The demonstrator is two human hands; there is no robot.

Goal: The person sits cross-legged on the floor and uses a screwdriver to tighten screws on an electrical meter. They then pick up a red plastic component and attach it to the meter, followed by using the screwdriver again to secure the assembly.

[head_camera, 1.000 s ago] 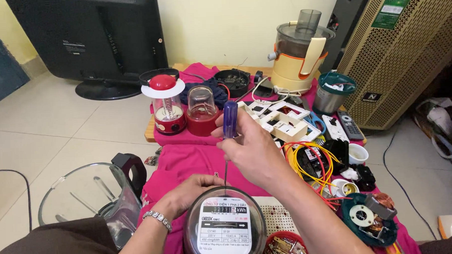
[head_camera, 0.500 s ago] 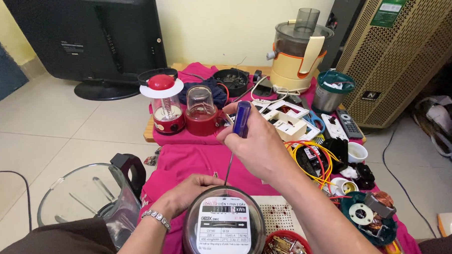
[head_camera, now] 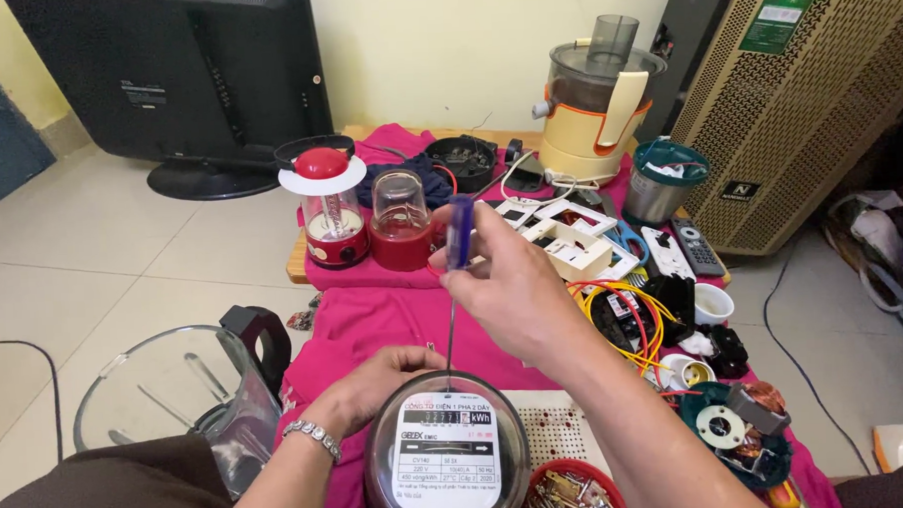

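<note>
The right hand is closed around the translucent blue plastic handle of a thin-shafted screwdriver. The tool's long axis stands nearly upright, handle up, with its slim steel shaft pointing down to the top rim of the round, glass-domed electricity meter. The left hand, a metal bracelet at its wrist, cups the meter's upper left side. The meter rests on the pink cloth near a clear plastic blender jug.

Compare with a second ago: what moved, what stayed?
The right hand turned the blue-handled screwdriver, its handle tipping slightly right and back near upright, with no change of grip. The tip stayed at the top of the round meter, and the left hand kept steadying it.
</note>
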